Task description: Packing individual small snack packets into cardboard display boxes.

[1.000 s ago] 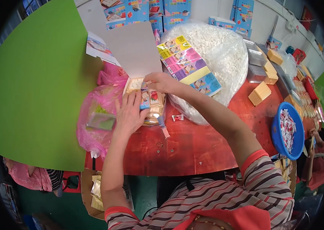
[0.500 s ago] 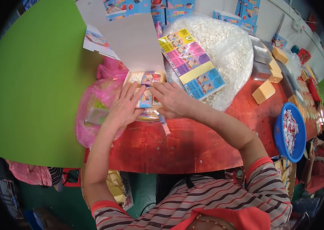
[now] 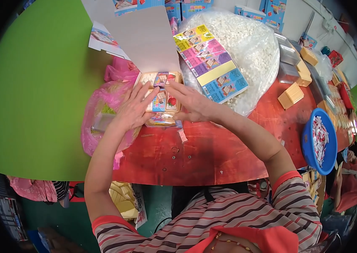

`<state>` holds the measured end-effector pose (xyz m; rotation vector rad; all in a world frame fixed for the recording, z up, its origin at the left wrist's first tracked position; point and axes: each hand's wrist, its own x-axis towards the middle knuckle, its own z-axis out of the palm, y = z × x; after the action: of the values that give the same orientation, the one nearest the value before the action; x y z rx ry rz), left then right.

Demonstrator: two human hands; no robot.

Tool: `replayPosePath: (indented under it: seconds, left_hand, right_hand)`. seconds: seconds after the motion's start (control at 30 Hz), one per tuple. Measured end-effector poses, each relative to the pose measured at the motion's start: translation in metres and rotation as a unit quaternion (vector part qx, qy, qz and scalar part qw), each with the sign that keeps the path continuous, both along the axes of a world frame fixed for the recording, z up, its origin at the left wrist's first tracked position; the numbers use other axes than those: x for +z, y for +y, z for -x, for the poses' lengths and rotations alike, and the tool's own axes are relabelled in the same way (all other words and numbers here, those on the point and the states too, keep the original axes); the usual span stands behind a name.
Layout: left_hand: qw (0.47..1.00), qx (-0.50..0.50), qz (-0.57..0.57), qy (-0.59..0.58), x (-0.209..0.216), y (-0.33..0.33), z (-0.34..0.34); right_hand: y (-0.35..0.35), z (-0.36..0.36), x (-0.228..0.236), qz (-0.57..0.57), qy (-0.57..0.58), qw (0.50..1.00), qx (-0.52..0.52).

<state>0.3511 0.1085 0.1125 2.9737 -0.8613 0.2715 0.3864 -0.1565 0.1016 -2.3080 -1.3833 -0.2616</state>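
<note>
1. Head view, looking down: the left hand [image 3: 133,110] lies flat with fingers spread wide, holding nothing, its fingertips pressing on the near left edge of a shallow tray of small printed packets [image 3: 160,98]. The tray sits on the red table [image 3: 195,156] directly under both hands.

2. The right hand [image 3: 190,103] is also open and flat, fingers together and pointing left across the tray's right side — it grips nothing and rests on the packets.

3. Beyond the fingertips a grey cardboard flap [image 3: 146,40] stands up like an open lid. Just right of the right hand lies a strip of colourful printed sheets [image 3: 210,64] on a big clear bag of white pellets [image 3: 250,46]. Under and left of the left hand sits a pink plastic bag [image 3: 102,118].

4. Farther right of the right forearm are tan blocks [image 3: 291,95] and a blue bowl of wrapped pieces [image 3: 319,141].

5. To press the packets level well, I judge both palms should stay flat with even pressure, working from the middle outward so no packet tips up at the rim — and the tray should be kept from sliding toward the table edge.

6. Compared with half a second ago, the hands sit in much the same place over the tray; the left fingers look a little more spread and the right hand has slid slightly nearer the tray's right edge.
</note>
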Motion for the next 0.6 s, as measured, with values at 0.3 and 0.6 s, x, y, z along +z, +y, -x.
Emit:
replayPosePath:
  seconds: [0.3,0.6]
  left_hand:
    - [0.998,0.016,-0.061,-0.013,0.021,-0.027,0.013]
    - [0.999,-0.031,0.017,-0.009,0.0,-0.036,0.006]
  right_hand:
    - [-0.022,0.004,-0.013,-0.044,0.033,0.998,0.008]
    - [-0.029,0.001,-0.012,-0.101,0.068,0.992,0.013]
